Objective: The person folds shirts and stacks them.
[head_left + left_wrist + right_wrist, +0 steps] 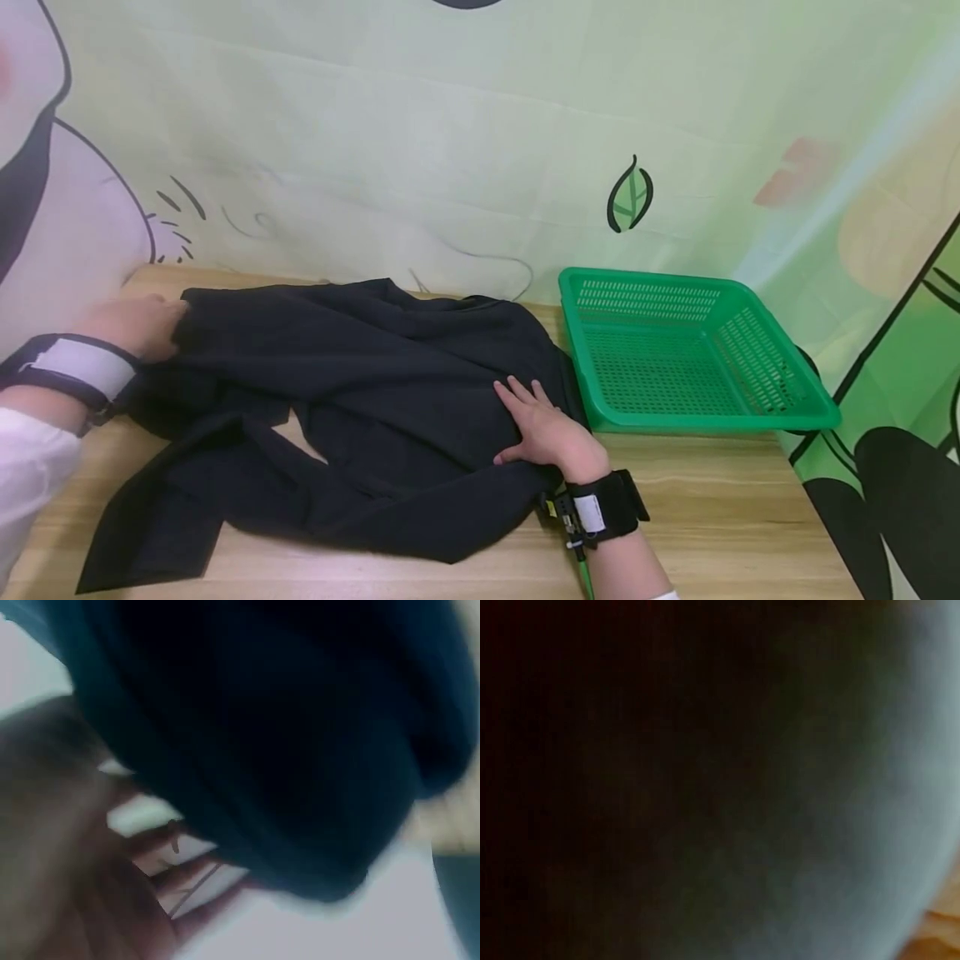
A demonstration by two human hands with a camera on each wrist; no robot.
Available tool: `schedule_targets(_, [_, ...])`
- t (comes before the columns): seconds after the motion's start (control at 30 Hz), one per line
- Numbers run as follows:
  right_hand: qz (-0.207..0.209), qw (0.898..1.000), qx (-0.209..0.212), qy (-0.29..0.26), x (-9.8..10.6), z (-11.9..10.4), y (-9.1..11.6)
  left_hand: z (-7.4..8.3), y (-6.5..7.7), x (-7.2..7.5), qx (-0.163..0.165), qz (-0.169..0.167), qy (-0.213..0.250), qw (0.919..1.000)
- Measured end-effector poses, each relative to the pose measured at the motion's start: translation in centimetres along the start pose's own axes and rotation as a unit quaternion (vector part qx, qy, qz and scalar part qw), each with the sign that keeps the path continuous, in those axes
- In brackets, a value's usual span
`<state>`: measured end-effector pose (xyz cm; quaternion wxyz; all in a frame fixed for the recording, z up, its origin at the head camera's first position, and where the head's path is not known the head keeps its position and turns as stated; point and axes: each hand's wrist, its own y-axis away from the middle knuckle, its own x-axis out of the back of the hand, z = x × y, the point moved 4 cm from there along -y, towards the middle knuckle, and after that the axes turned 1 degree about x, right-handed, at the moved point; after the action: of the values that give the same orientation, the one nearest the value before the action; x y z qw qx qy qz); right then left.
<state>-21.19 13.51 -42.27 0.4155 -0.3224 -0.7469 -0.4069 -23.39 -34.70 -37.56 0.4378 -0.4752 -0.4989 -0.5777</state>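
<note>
A black long-sleeved top point(390, 392) lies spread and wrinkled on the wooden table, one sleeve point(172, 500) bent down toward the lower left. At its far left edge, my left hand point(138, 325), slightly blurred, holds the fabric. In the left wrist view the dark cloth point(277, 750) hangs in front of the fingers point(191, 874), which reach behind its edge and hide their tips. My right hand point(543, 429) rests flat on the right part of the top with fingers spread. Dark, blurred cloth fills most of the right wrist view.
A green plastic basket point(581, 367) with slotted walls stands at the back right, close beside the top. Behind the wooden table point(705, 517) hangs a printed cloth backdrop point(375, 150). A green cable point(585, 575) runs from the right wrist band.
</note>
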Motion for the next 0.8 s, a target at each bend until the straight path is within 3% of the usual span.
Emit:
schedule_targets(0.1, [-0.001, 1.0, 0.005, -0.007, 0.0, 0.2, -0.2, 2.4, -1.4, -1.1, -0.061, -0.043, 0.023, 0.9969])
schedule_targets(0.2, [0.003, 1.0, 0.012, -0.016, -0.1, 0.5, -0.5, 5.2, -1.6, -1.9, -0.076, -0.1, 0.076, 0.9892])
schedule_targets(0.27, [0.007, 1.0, 0.016, -0.02, -0.1, 0.8, -0.6, 7.1, -1.4, -2.0, -0.088, -0.108, 0.093, 0.9859])
schedule_targets(0.33, [0.009, 1.0, 0.017, -0.022, -0.2, 1.0, -0.8, 8.8, -0.8, -1.9, -0.118, -0.077, 0.092, 0.9857])
schedule_targets(0.4, [0.017, 0.999, 0.02, -0.023, -0.2, 1.1, -0.8, 10.4, -0.1, -1.7, -0.167, 0.001, 0.072, 0.9834])
schedule_targets(0.47, [0.029, 0.999, 0.023, -0.019, -0.3, 1.1, -0.9, 11.7, 0.9, -1.6, -0.212, 0.085, 0.042, 0.9727])
schedule_targets(0.53, [0.05, 0.998, 0.027, -0.01, -0.3, 1.1, -1.0, 12.7, 1.8, -2.0, -0.249, 0.136, 0.02, 0.9587])
schedule_targets(0.57, [0.063, 0.998, 0.028, -0.004, -0.3, 1.1, -1.0, 13.0, 2.3, -2.3, -0.263, 0.144, 0.016, 0.954])
schedule_targets(0.63, [0.082, 0.996, 0.028, 0.009, -0.4, 1.1, -1.1, 13.1, 3.2, -3.2, -0.274, 0.127, 0.013, 0.9532])
schedule_targets(0.7, [0.099, 0.994, 0.026, 0.024, -0.3, 1.0, -1.1, 12.4, 4.0, -4.0, -0.26, 0.108, 0.01, 0.9595])
schedule_targets(0.8, [0.113, 0.992, 0.035, 0.036, 0.1, 0.3, -0.8, 10.8, 4.6, -4.7, -0.211, 0.103, -0.003, 0.972])
